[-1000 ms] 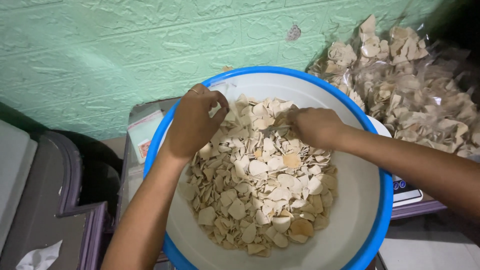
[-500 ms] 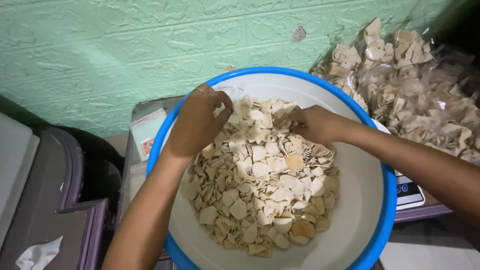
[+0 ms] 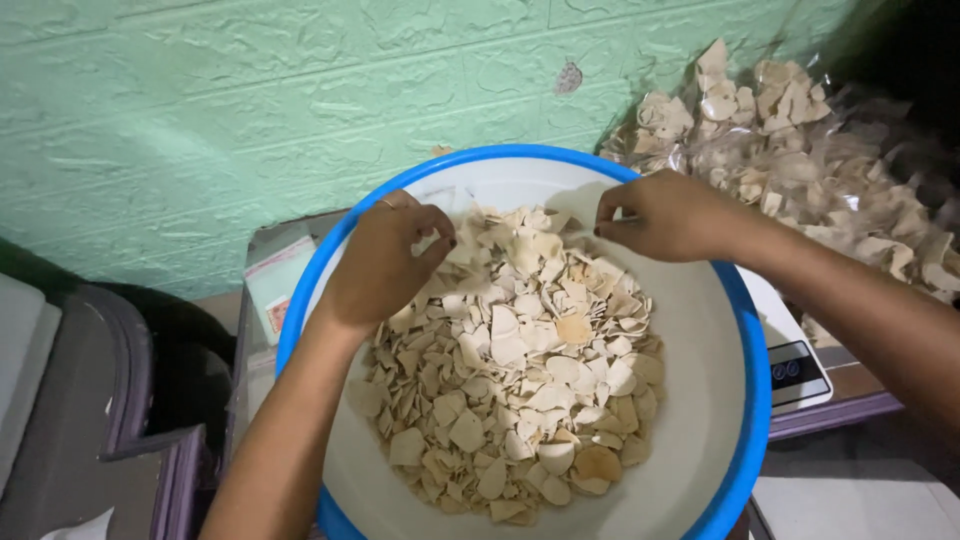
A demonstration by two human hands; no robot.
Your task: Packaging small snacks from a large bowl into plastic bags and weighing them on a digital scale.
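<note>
A large white basin with a blue rim (image 3: 745, 430) was seen filling the lower middle of the frame, and a heap of pale, broken crackers (image 3: 520, 370) was spread across its bottom from the near edge up toward the far wall of the basin. Above the upper left part of the heap the left hand (image 3: 385, 260) was held with its fingers curled together, pinched on the edge of a thin clear plastic bag (image 3: 445, 205) that was only faintly made out against the white basin. At the upper middle of the frame the right hand (image 3: 665, 215) was raised just over the crackers, its fingertips drawn together; whether the other edge of the bag or a cracker was gripped could not be told. To the right of the basin, partly hidden under its rim, a white digital scale (image 3: 795, 365) was seen. Farther back, in the upper right corner, a pile of filled clear cracker bags (image 3: 800, 140) was stacked against the green textured wall (image 3: 220, 110).
</note>
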